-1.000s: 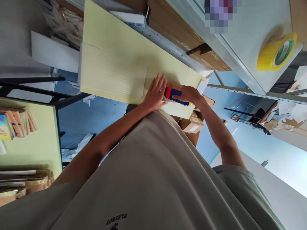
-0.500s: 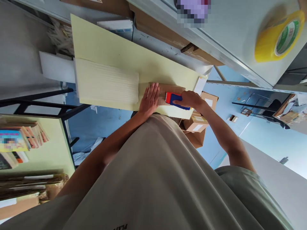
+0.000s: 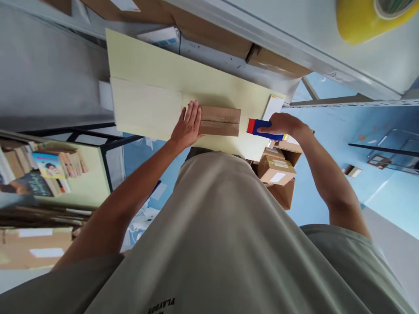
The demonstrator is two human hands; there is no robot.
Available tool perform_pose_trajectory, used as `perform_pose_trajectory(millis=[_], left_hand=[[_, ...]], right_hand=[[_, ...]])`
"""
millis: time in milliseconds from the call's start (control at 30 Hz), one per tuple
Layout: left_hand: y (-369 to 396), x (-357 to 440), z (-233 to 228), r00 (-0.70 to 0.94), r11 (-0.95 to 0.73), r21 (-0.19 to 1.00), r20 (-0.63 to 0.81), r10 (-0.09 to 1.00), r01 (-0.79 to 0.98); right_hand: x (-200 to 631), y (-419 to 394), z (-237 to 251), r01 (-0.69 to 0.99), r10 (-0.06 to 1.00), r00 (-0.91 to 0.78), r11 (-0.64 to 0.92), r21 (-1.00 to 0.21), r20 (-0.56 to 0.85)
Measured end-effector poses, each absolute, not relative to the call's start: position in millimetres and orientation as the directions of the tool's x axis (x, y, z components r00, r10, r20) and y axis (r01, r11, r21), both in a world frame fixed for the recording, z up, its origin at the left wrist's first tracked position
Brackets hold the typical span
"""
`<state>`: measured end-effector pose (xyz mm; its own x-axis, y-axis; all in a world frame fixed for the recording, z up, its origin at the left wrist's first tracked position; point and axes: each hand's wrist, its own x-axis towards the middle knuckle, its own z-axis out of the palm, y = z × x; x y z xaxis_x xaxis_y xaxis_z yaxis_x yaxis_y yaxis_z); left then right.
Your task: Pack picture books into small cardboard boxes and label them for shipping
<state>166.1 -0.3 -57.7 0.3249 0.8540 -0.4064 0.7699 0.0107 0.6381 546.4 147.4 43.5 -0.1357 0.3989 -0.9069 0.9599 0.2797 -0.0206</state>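
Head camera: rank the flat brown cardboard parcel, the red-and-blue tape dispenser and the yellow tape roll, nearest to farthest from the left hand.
1. Flat brown cardboard parcel, under the left hand.
2. Red-and-blue tape dispenser, beyond the parcel's right end, in the right hand.
3. Yellow tape roll, top right shelf.

I have one view only, from the camera worn on my head, so nothing overlaps with a second one. It looks forward and steeply down along my own body: my shirt [image 3: 216,244] fills the lower half of the frame, very close to the lens, and both forearms run up from it toward the pale yellow table [image 3: 209,85] in the upper middle. My left hand [image 3: 188,126] and right hand [image 3: 281,125] sit near the centre, at arm's reach. The frame is tilted, so shelves [image 3: 294,43] slant across the top, and blue floor [image 3: 376,183] shows at right, well below.
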Motion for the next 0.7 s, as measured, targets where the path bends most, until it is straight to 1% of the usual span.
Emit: perform_pose_trajectory(millis=[133, 267, 367, 433, 567, 700], left_hand=[[1.3, 169.3, -55.8, 0.293, 0.023, 0.582, -0.442, 0.848, 0.813], [1.5, 170.2, -62.2, 0.265, 0.022, 0.541, -0.447, 0.854, 0.841], [1.0, 171.0, -64.2, 0.233, 0.039, 0.52, -0.447, 0.864, 0.853], [0.7, 172.3, -62.6, 0.239, 0.025, 0.5, -0.456, 0.857, 0.865], [1.5, 176.9, -56.7, 0.234, 0.018, 0.458, -0.487, 0.842, 0.889], [1.9, 179.4, -56.0, 0.222, 0.033, 0.461, -0.487, 0.845, 0.887]], right_hand=[[557.4, 155.4, 30.4, 0.947, 0.383, -0.233, 0.299, -0.119, -0.894], [569.2, 159.5, 22.8, 0.945, 0.392, -0.263, 0.29, -0.153, -0.882], [579.4, 162.5, 16.2, 0.932, 0.396, -0.304, 0.313, -0.184, -0.866], [587.0, 165.1, 11.0, 0.922, 0.403, -0.331, 0.331, -0.201, -0.853], [593.6, 165.4, -2.7, 0.917, 0.458, -0.357, 0.338, -0.212, -0.814], [577.4, 152.7, -16.6, 0.928, 0.522, -0.352, 0.301, -0.219, -0.777]])
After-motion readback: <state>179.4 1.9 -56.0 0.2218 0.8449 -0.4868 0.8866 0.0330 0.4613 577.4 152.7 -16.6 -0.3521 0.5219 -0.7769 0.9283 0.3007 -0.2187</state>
